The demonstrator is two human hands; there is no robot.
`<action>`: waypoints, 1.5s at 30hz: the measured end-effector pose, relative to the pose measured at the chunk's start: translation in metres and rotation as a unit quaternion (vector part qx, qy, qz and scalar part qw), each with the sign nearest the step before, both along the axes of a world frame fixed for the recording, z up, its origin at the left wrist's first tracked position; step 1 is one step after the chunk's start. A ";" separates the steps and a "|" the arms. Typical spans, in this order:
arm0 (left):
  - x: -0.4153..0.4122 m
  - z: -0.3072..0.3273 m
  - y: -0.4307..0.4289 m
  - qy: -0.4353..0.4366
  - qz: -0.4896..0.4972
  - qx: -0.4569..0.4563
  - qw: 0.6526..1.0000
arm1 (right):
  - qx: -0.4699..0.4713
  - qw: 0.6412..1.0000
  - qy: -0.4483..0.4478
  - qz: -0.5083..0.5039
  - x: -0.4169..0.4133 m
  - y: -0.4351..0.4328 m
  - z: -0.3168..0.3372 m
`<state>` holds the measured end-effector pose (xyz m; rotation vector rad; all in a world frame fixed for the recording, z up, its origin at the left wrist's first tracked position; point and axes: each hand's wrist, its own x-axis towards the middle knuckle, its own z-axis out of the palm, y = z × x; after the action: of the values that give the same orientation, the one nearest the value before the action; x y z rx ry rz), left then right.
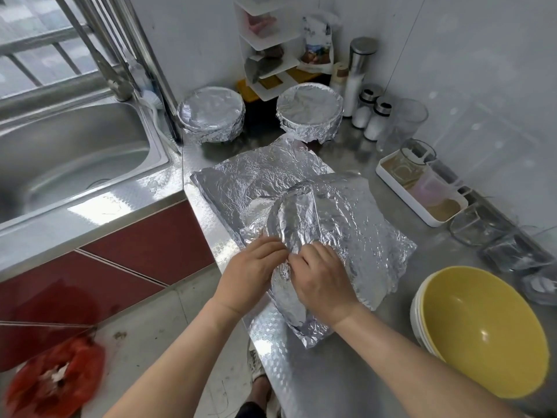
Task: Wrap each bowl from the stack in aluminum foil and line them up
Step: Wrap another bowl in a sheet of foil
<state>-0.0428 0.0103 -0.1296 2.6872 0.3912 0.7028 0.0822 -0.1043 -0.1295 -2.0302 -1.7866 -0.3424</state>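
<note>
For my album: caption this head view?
The left hand and right hand pinch foil; two wrapped bowls stand behind.

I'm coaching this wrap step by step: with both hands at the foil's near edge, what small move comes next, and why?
Probably tuck the pinched fold down and press it flat. The left hand and right hand gather the foil over a rounded mound, yet its right side spreads loose on the counter, unlike the two wrapped bowls behind.
</note>
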 end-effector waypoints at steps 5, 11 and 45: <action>-0.005 0.007 0.014 -0.002 0.024 0.004 1.000 | 0.022 0.998 0.019 -0.055 -0.015 0.017 0.006; -0.009 0.013 0.015 0.048 0.080 -0.053 0.994 | -0.049 0.990 0.107 -0.081 -0.023 0.012 0.005; 0.000 0.007 -0.010 0.037 0.008 0.001 0.999 | -0.071 0.997 0.012 0.041 0.033 -0.028 0.008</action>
<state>-0.0429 0.0003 -0.1226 2.7216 0.4324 0.6102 0.1156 -0.1327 -0.1215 -2.0377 -1.9227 -0.1712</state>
